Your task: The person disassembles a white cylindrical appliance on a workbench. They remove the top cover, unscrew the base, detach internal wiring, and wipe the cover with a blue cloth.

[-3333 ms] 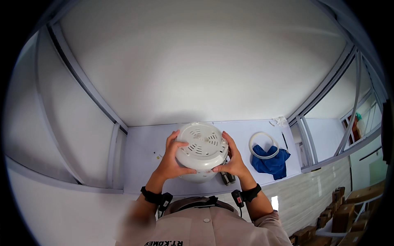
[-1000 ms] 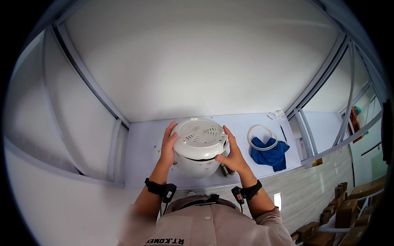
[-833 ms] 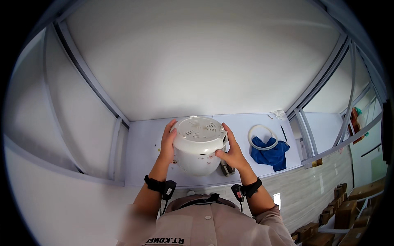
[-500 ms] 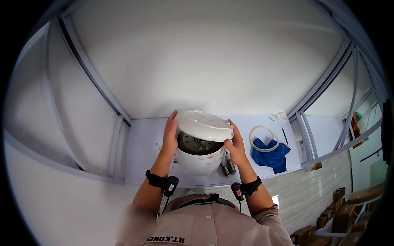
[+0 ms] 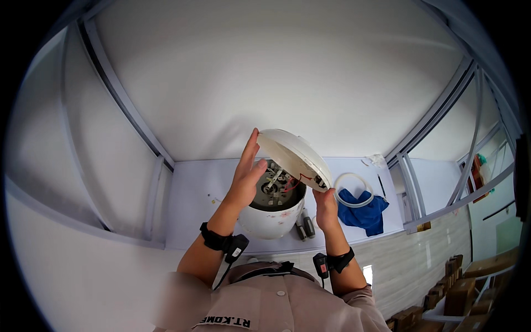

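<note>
A white rice cooker body (image 5: 271, 221) with a pink flower print stands on the table, its opened side up. Inside its dark rim metal parts and red wires show, and the wires run to the round white base cover (image 5: 296, 152). That cover is tilted up, higher on the left and lower on the right. My left hand (image 5: 246, 177) holds its raised left edge with long fingers and the thumb beneath. With the thumb on the rim, my right hand (image 5: 325, 209) grips the lower right edge; its other fingers are mostly hidden.
Two dark-handled tools (image 5: 305, 226) lie right of the cooker. Farther right are a white ring (image 5: 338, 185), a blue cloth (image 5: 365, 216) and a thin black stick (image 5: 381, 185). Small bits (image 5: 213, 201) lie at left. A wall and frame posts (image 5: 406, 188) bound the table.
The cover has swung from nearly flat to steeply tilted, its left side lifted, baring the inside and red wires. My left hand moved up and right; my right hand shifted slightly right and down.
</note>
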Demonstrator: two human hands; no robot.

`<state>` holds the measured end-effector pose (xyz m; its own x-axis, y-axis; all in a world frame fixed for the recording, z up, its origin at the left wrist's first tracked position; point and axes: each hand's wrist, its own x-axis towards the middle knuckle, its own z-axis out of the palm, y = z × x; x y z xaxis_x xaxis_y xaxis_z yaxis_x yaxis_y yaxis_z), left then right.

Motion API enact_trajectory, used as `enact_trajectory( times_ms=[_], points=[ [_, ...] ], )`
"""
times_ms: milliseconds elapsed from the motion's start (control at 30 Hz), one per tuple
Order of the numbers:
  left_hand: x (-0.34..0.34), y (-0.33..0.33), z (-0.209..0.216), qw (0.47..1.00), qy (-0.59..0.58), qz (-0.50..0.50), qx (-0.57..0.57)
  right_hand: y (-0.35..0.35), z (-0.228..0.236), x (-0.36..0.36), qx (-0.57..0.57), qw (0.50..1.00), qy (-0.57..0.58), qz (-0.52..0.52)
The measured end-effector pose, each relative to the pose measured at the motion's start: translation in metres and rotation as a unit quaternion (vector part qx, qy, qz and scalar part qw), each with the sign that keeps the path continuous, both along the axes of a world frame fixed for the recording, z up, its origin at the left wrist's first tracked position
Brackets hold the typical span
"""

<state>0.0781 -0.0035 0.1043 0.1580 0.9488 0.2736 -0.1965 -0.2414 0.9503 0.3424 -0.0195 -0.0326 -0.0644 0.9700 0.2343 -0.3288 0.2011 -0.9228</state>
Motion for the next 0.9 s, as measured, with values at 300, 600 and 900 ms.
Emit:
enact_trajectory(
  times_ms=[300,600,900],
  points=[
    [0.017,0.009,0.006,0.996,0.049,-0.001,0.069,-0.022,0.018,0.008,0.043,0.996,-0.071,0.011],
    [0.068,0.007,0.019,0.945,0.166,-0.005,0.282,-0.058,0.049,0.001,0.02,0.99,-0.093,0.107],
    [0.104,-0.04,0.03,0.916,0.228,-0.158,0.288,-0.076,0.019,0.04,-0.015,0.962,-0.221,0.159]
  ],
)
